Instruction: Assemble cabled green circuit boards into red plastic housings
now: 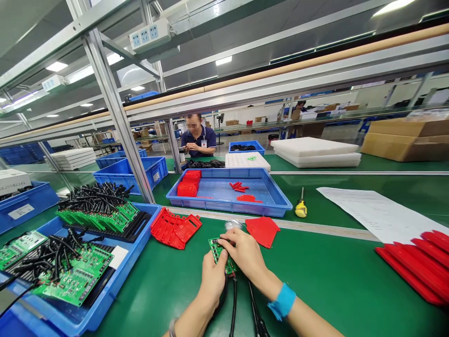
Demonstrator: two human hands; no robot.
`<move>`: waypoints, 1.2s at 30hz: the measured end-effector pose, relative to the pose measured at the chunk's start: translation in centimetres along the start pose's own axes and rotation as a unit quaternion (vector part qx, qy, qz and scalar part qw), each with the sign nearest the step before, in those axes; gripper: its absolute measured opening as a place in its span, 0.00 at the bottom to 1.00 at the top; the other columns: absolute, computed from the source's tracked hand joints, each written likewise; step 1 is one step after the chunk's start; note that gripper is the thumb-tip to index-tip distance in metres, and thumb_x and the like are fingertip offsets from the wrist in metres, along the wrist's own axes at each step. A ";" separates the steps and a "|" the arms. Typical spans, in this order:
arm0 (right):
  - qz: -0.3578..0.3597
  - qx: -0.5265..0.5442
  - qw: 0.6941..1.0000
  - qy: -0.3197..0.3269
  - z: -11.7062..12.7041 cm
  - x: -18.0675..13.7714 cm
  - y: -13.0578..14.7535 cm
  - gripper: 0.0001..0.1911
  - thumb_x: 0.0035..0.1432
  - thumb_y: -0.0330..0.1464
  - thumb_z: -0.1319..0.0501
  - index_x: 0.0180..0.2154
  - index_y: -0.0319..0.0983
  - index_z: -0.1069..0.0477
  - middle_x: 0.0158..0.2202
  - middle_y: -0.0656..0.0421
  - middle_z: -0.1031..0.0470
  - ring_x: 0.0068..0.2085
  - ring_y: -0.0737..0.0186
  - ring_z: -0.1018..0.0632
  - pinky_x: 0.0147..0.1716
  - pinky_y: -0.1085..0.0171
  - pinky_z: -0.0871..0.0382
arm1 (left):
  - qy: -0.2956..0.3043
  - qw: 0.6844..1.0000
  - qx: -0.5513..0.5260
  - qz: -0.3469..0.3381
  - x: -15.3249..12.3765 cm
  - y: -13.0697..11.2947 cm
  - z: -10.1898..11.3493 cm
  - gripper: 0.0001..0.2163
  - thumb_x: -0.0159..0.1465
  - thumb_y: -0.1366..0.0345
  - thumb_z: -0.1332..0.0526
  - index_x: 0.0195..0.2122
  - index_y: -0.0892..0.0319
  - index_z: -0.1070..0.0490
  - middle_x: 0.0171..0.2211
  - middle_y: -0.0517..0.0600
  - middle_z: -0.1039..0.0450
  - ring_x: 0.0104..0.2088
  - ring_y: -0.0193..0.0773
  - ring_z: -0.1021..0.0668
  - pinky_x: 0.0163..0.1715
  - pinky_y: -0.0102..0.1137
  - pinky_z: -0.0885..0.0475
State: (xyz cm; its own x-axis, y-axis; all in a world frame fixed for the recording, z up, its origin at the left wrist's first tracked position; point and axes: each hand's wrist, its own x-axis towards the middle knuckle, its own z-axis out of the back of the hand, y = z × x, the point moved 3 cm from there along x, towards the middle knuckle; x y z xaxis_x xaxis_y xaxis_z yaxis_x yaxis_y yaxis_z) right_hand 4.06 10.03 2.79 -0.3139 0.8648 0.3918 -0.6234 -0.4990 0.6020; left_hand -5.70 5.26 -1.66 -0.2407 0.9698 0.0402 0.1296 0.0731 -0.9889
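Observation:
My left hand [212, 280] and my right hand [245, 255] both grip a small green circuit board [216, 249] just above the green table mat. Black cables [234, 304] hang from the board down toward me between my wrists. A blue band circles my right wrist. A flat red plastic piece [263, 230] lies just beyond my right hand. A fanned stack of red plastic covers [175, 227] lies beyond my left hand.
A blue tray [101, 299] at left holds several green boards with black cables. A blue tray [277, 196] ahead holds red parts. A yellow screwdriver [300, 208], a paper sheet [379, 213] and red covers [421, 267] lie at right. Another person sits across the line.

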 end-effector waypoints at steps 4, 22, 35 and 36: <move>0.002 0.012 1.000 -0.003 -0.1 0.0 -0.3 0.09 0.58 0.32 0.42 0.35 0.40 0.23 0.34 0.58 0.23 0.34 0.60 0.24 0.36 0.64 0.32 | 0.009 1.000 -0.004 -0.008 0.0 -0.2 0.0 0.20 0.56 0.51 0.39 0.39 0.66 0.27 0.36 0.56 0.24 0.38 0.44 0.26 0.39 0.33 0.32; 0.010 -0.032 0.999 -0.014 -0.5 -0.4 -0.1 0.11 0.60 0.32 0.46 0.36 0.40 0.23 0.34 0.57 0.25 0.36 0.59 0.24 0.35 0.64 0.34 | -0.029 1.000 0.002 0.003 0.2 0.0 0.2 0.21 0.52 0.49 0.37 0.34 0.65 0.25 0.31 0.53 0.25 0.33 0.41 0.26 0.33 0.30 0.32; -0.041 0.059 0.997 0.003 -0.8 0.7 -1.2 0.05 0.53 0.30 0.42 0.29 0.39 0.27 0.28 0.59 0.24 0.28 0.62 0.24 0.30 0.66 0.34 | -0.002 0.999 0.045 -0.029 0.5 0.8 0.4 0.20 0.58 0.51 0.41 0.39 0.65 0.26 0.36 0.56 0.24 0.38 0.45 0.25 0.37 0.33 0.31; -0.043 0.066 0.997 0.011 -0.7 1.0 -1.4 0.05 0.53 0.30 0.42 0.28 0.39 0.27 0.27 0.59 0.24 0.28 0.62 0.24 0.29 0.66 0.33 | -0.002 0.999 0.039 -0.026 0.5 0.8 0.3 0.20 0.57 0.51 0.41 0.39 0.65 0.26 0.36 0.56 0.24 0.37 0.44 0.25 0.37 0.32 0.31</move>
State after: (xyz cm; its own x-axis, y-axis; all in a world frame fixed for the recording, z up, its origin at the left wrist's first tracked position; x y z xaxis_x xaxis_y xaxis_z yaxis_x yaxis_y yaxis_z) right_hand 4.11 11.60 1.85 -0.2811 0.9047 0.3202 -0.5499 -0.4253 0.7189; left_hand -6.04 5.74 -2.47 -0.2491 0.9641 0.0921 0.0407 0.1054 -0.9936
